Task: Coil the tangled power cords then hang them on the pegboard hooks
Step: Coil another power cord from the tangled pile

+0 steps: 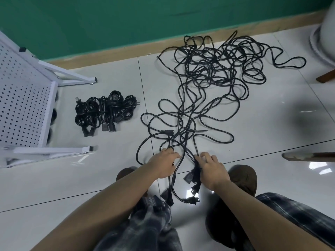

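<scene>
L hand [164, 164] fingers curl round strands of the tangled cords [217, 69]; R hand [211, 169] fingers pinch bunched plug ends [192, 179]. Tangle runs from fingers to 12-1 o'clock on floor [272, 124]. Coiled cords [107, 111] at 10 o'clock, nr pegboard [23, 98].

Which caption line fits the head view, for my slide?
Left hand and right hand grip tangled cords; coiled cords lie beside the pegboard.

Green wall [108, 19] at the back, edged below by a tan skirting board [117, 54]. Glossy white floor tiles [272, 124] with thin dark joints, mirroring patches of bright light. At top right, a white chair [326, 24] on a wooden leg [326, 76].
</scene>
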